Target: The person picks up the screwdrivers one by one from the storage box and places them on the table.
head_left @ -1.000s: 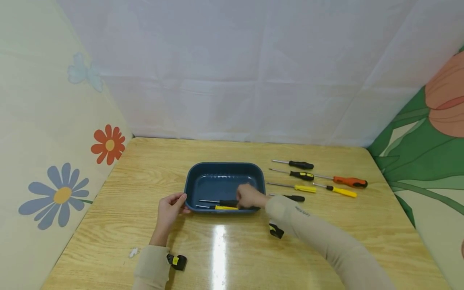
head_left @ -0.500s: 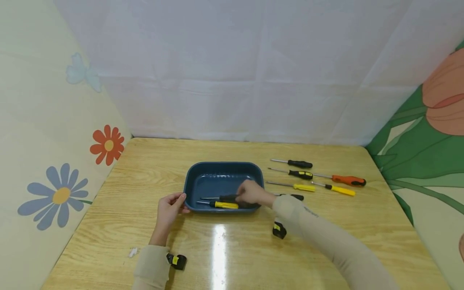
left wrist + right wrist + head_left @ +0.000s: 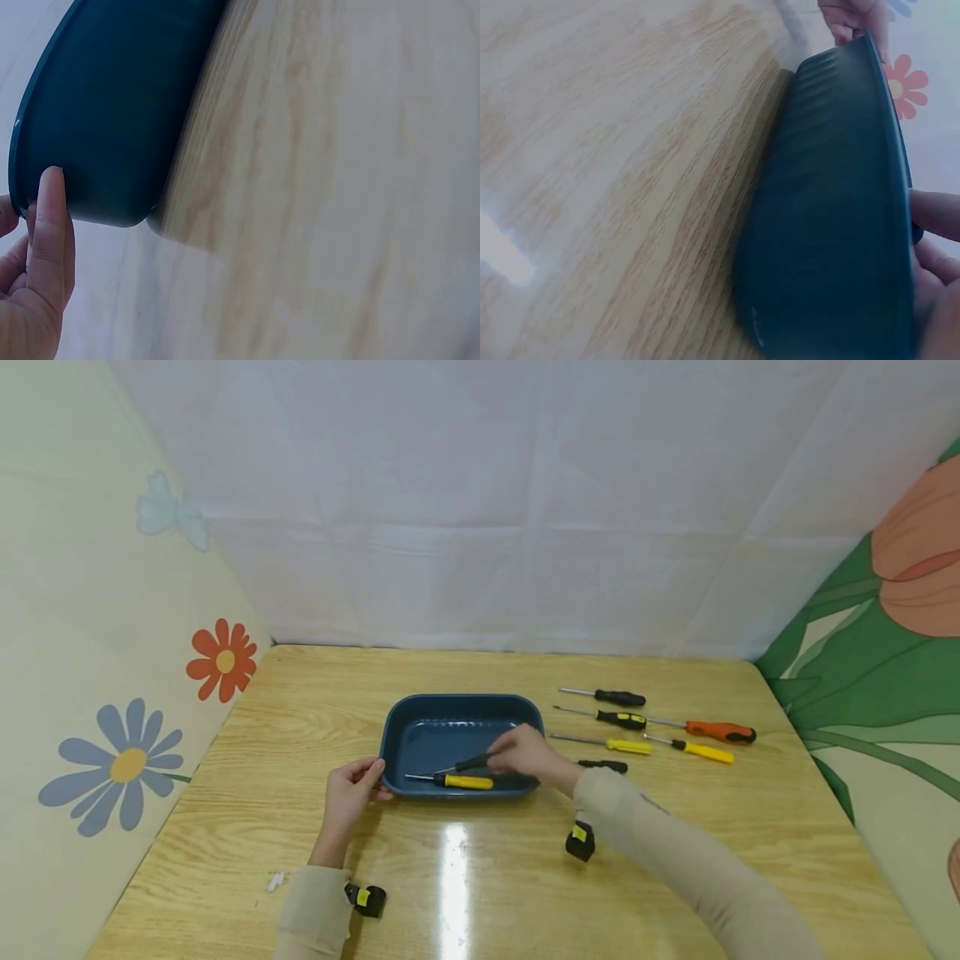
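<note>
A dark blue rectangular tray (image 3: pixel 465 700) stands on the table. My left hand (image 3: pixel 351 791) pinches its near left corner, thumb on the rim and fingers along the outer wall, as the left wrist view shows of the tray wall (image 3: pixel 112 135). My right hand (image 3: pixel 522 753) is over the tray's right side and pinches the handle of a black screwdriver (image 3: pixel 471 762), which tilts with its tip down to the left. Below it in the tray lies a screwdriver with a yellow handle (image 3: pixel 468 782). In the right wrist view the tray wall (image 3: pixel 825 210) hides most of the right fingers.
Right of the tray lie several screwdrivers: black ones (image 3: pixel 620 697), a black-and-yellow one (image 3: pixel 621 719), yellow ones (image 3: pixel 628 747) and an orange one (image 3: pixel 720 732). A small white scrap (image 3: pixel 277 882) lies at the front left. A white cloth (image 3: pixel 465 527) hangs behind the table.
My right hand has risen slightly and moved a little right, lifting the black screwdriver's handle so that it tilts. The left hand stays at the tray corner.
</note>
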Tool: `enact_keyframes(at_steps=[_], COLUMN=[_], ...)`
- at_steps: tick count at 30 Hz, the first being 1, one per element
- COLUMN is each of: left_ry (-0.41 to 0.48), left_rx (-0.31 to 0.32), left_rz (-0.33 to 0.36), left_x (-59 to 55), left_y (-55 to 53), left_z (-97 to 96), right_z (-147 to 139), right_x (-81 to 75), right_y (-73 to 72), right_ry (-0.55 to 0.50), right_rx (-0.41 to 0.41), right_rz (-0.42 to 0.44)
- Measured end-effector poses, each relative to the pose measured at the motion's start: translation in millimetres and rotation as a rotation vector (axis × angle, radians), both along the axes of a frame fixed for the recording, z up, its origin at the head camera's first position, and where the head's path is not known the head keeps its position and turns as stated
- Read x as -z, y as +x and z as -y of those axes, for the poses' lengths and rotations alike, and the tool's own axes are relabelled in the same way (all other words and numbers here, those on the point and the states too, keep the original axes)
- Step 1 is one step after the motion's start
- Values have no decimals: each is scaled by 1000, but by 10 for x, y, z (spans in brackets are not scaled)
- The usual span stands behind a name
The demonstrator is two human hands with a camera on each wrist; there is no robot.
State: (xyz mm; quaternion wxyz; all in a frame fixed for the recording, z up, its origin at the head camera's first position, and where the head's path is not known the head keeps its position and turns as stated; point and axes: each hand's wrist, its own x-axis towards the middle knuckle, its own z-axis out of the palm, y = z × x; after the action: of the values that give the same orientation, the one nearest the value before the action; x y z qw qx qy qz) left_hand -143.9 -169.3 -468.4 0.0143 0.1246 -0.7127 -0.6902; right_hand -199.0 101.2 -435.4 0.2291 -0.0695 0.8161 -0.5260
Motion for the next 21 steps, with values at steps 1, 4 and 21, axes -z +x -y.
enact_keyframes(at_steps=[1, 4, 21], left_ry=[0, 6, 0], left_rx=[-1, 0, 6], left_rz=[-2, -4, 13], left_x=[-3, -5, -6], left_y=[1, 3, 5], left_z=[-2, -5, -3], right_z=[-4, -26, -230], right_x=[-4, -12, -49], right_y=[1, -1, 76], right_ry=[-22, -106, -299], right_rx=[3, 32, 118], right_rz=[2, 22, 98])
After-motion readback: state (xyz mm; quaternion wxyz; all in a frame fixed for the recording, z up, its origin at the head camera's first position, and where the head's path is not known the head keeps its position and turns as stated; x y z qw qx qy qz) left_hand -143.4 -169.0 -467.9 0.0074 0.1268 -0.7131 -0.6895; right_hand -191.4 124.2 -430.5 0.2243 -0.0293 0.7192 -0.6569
